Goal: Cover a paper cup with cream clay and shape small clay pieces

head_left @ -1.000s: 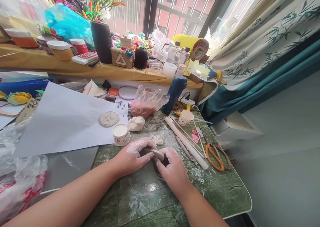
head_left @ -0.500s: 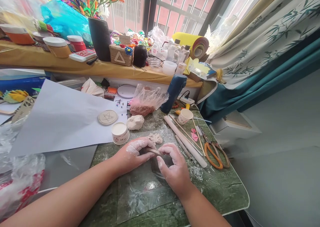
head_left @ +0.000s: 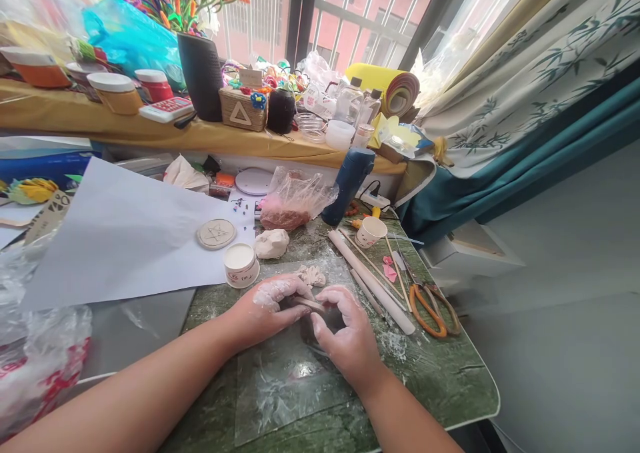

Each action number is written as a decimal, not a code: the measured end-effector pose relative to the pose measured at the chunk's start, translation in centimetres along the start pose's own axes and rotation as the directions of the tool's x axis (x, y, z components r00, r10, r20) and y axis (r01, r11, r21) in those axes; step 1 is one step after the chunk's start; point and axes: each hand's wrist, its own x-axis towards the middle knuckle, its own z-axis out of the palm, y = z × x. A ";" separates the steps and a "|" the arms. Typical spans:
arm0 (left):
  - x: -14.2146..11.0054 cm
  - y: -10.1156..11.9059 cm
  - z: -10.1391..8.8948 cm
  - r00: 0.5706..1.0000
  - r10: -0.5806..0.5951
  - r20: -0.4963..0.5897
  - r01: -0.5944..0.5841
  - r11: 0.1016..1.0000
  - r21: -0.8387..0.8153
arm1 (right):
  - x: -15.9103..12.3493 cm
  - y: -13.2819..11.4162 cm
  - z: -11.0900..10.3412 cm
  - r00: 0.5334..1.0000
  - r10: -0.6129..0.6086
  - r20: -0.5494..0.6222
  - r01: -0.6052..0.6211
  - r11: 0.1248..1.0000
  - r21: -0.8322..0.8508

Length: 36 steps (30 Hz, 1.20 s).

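Between my two hands is a thin, flat piece of clay [head_left: 311, 303], seen almost edge-on and partly covered by fingers. My left hand [head_left: 273, 304] is closed round its left side, thumb below and fingers above, with white powder on the skin. At its right edge my right hand [head_left: 349, 326] pinches it, the fingers curled over and the thumb underneath. They hold it above a clear plastic sheet [head_left: 280, 400] dusted with white. Just beyond my fingertips sits a crumpled bit of pale clay [head_left: 313, 276], with a larger white clay lump [head_left: 272, 244] farther back.
A paper cup [head_left: 241, 266] of white powder and a clay disc with a scratched star [head_left: 216, 234] are at left. To the right lie a rolling pin [head_left: 373, 283], thin sticks, scissors [head_left: 429, 312] and another paper cup [head_left: 371, 232]. A blue bottle [head_left: 349, 186] stands behind.
My right thumb has shifted slightly left and up along the clay's edge. The left hand keeps nearly the same place, and the things on the table have not moved.
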 end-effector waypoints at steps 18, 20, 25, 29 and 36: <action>0.1 0.5 -0.2 0.998 -0.061 -0.004 0.061 0.998 -0.006 | -0.1 0.1 0.6 0.974 0.215 0.070 -0.208 0.973 -0.098; 0.0 0.6 -0.3 0.999 -0.053 -0.005 0.053 0.998 0.017 | 0.1 0.0 0.6 0.966 0.228 0.122 -0.207 0.964 -0.166; 0.1 0.7 -0.3 0.998 -0.049 -0.048 0.048 0.999 -0.009 | 0.1 0.2 0.5 0.976 0.207 0.060 -0.200 0.973 -0.116; 0.2 0.6 -0.2 0.997 -0.066 -0.028 0.065 0.998 -0.011 | 0.1 0.4 0.5 0.973 0.225 0.050 -0.216 0.966 -0.139; 0.1 0.2 -0.2 0.992 -0.117 -0.055 0.113 0.991 -0.071 | -0.2 0.9 0.5 0.990 0.141 0.007 -0.141 0.988 -0.058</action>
